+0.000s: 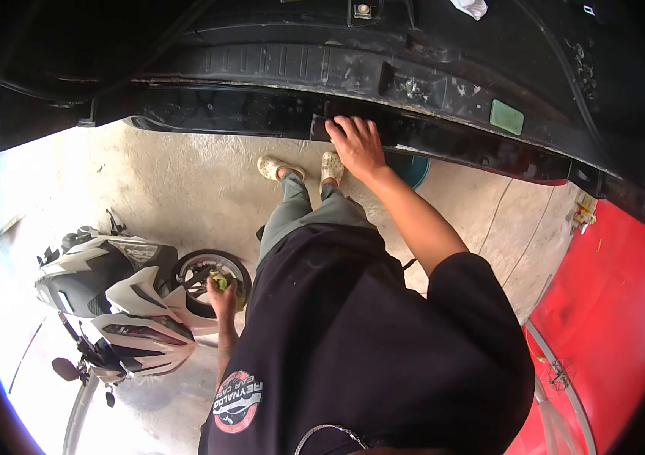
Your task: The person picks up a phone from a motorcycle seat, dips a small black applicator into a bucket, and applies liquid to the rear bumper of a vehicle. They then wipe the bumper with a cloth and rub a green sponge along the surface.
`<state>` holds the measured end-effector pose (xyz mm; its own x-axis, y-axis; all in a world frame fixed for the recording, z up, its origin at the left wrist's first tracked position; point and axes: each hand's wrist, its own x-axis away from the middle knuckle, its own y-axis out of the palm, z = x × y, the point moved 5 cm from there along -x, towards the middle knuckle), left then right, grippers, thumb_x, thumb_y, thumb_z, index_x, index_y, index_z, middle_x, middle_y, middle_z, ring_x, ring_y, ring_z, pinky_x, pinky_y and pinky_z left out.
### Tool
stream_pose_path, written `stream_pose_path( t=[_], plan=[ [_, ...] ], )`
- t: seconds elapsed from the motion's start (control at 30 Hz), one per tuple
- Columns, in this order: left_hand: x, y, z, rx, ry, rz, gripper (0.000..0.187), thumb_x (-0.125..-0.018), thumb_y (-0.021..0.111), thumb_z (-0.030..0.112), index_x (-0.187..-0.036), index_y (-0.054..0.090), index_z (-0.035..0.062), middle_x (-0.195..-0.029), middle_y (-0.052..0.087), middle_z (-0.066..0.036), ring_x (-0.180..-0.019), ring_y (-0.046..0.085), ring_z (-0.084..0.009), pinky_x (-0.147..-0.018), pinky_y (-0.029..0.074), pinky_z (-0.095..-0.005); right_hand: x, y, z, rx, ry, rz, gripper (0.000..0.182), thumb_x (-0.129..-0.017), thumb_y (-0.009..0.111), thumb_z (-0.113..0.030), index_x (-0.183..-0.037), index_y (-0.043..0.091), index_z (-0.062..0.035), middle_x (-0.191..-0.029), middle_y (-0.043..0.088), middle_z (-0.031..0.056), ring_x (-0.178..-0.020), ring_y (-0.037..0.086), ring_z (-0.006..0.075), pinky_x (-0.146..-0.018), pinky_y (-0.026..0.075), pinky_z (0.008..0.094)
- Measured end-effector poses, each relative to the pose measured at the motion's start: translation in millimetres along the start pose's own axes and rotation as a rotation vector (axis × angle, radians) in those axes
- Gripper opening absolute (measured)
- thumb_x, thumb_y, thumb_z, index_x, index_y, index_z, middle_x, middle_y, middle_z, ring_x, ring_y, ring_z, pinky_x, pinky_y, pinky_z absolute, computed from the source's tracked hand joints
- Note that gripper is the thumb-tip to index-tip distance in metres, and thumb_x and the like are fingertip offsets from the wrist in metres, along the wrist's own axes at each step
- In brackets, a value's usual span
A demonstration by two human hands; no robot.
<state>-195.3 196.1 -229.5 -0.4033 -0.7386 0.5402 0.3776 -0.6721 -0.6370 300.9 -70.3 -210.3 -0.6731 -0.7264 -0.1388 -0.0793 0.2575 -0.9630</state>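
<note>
My right hand [356,144] lies flat with fingers spread on the lower edge of a black car body panel [262,72] that spans the top of the view. My left hand [222,294] hangs at my side, closed around a small yellow-green object [219,281], possibly a sponge or cloth. My black shirt, grey trousers and pale shoes [300,167] show below the panel on the concrete floor.
A white and black scooter [117,299] is parked at the left, its wheel close to my left hand. A red car body [611,311] fills the right. A green sticker [506,117] sits on the panel, a white rag [470,7] above it, a teal round object [415,170] behind my arm.
</note>
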Motion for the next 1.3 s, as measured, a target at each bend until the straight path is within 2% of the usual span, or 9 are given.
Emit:
stream_pose_path(
  t=[0.1,0.17,0.3,0.47,0.7,0.87,1.1,1.23,1.3],
  plan=[
    [-13.8,-17.0,44.5,0.115,-0.006,0.054,0.042,-0.08,0.077,0.012,-0.116,0.057,0.0019,-0.103,0.064,-0.013,-0.095,0.063,-0.0252,-0.087,0.051,-0.0378,0.8,-3.9,4.2,0.031,-0.047,-0.02,0.037,-0.091,0.06,-0.015,-0.128,0.062,-0.0128,-0.122,0.059,0.006,-0.111,0.058,0.025,-0.095,0.043,0.0464],
    [-25.6,-24.2,54.3,0.044,0.05,0.073,0.041,-0.081,0.077,0.012,-0.116,0.058,0.0026,-0.102,0.065,-0.013,-0.093,0.063,-0.0246,-0.087,0.051,-0.0372,-17.4,-0.3,2.4,0.055,-0.048,0.002,0.037,-0.091,0.06,-0.015,-0.128,0.062,-0.0122,-0.122,0.06,0.0063,-0.111,0.058,0.025,-0.095,0.043,0.0464],
    [-39.2,-29.4,48.7,-0.043,0.05,0.069,0.04,-0.082,0.077,0.013,-0.116,0.058,0.0032,-0.104,0.065,-0.014,-0.095,0.064,-0.0259,-0.087,0.051,-0.0375,-32.7,5.5,-0.2,0.012,0.055,0.003,0.038,-0.091,0.059,-0.016,-0.129,0.062,-0.0113,-0.123,0.061,0.0053,-0.112,0.058,0.0251,-0.095,0.043,0.0467],
    [-10.1,-27.0,39.1,-0.07,0.041,0.073,0.041,-0.081,0.078,0.014,-0.116,0.059,0.0022,-0.104,0.066,-0.014,-0.095,0.065,-0.0271,-0.088,0.052,-0.0384,2.3,-4.4,5.6,0.092,-0.057,-0.059,0.042,-0.092,0.058,-0.017,-0.134,0.06,-0.0118,-0.126,0.061,0.0049,-0.118,0.057,0.0251,-0.095,0.043,0.0478],
    [10.5,-16.1,14.1,-0.16,-0.116,-0.158,0.043,-0.076,0.078,0.015,-0.113,0.06,0.0019,-0.101,0.069,-0.013,-0.091,0.067,-0.0262,-0.084,0.053,-0.0385,-33.7,-0.2,-2.6,0.108,0.042,-0.021,0.043,-0.089,0.061,-0.015,-0.132,0.061,-0.0112,-0.127,0.062,0.0019,-0.113,0.058,0.0226,-0.092,0.043,0.0467],
    [0.1,-32.1,4.5,-0.052,-0.097,-0.068,0.043,-0.079,0.078,0.015,-0.115,0.06,0.0023,-0.098,0.07,-0.012,-0.09,0.068,-0.0245,-0.083,0.053,-0.037,2.6,-9.9,3.0,0.117,-0.037,-0.007,0.042,-0.09,0.06,-0.017,-0.132,0.059,-0.0103,-0.122,0.061,0.0025,-0.112,0.057,0.0228,-0.09,0.044,0.0465],
    [-20.8,-33.3,35.6,-0.057,-0.049,-0.104,0.039,-0.08,0.077,0.016,-0.112,0.061,0.002,-0.097,0.069,-0.011,-0.088,0.067,-0.0237,-0.082,0.053,-0.0357,-31.0,-0.9,-1.6,0.091,0.043,0.022,0.041,-0.09,0.059,-0.016,-0.131,0.06,-0.0103,-0.122,0.059,0.0031,-0.108,0.056,0.0236,-0.09,0.043,0.0467],
    [-29.9,-34.8,26.8,0.023,-0.032,-0.088,0.042,-0.081,0.078,0.016,-0.116,0.06,0.0025,-0.098,0.069,-0.011,-0.088,0.067,-0.0229,-0.082,0.053,-0.0354,5.4,-0.5,-5.7,0.044,-0.078,-0.035,0.039,-0.091,0.058,-0.016,-0.129,0.061,-0.0108,-0.12,0.06,0.0028,-0.108,0.057,0.0231,-0.089,0.042,0.0454],
    [-29.6,-38.1,30.4,0.003,-0.025,-0.08,0.043,-0.081,0.078,0.016,-0.117,0.059,0.0023,-0.099,0.07,-0.012,-0.089,0.067,-0.0227,-0.082,0.053,-0.0353,-4.5,-4.3,-5.6,0.065,-0.095,0.033,0.037,-0.09,0.059,-0.016,-0.126,0.062,-0.0106,-0.115,0.06,0.0027,-0.106,0.057,0.0225,-0.089,0.042,0.0446]
  ],
)
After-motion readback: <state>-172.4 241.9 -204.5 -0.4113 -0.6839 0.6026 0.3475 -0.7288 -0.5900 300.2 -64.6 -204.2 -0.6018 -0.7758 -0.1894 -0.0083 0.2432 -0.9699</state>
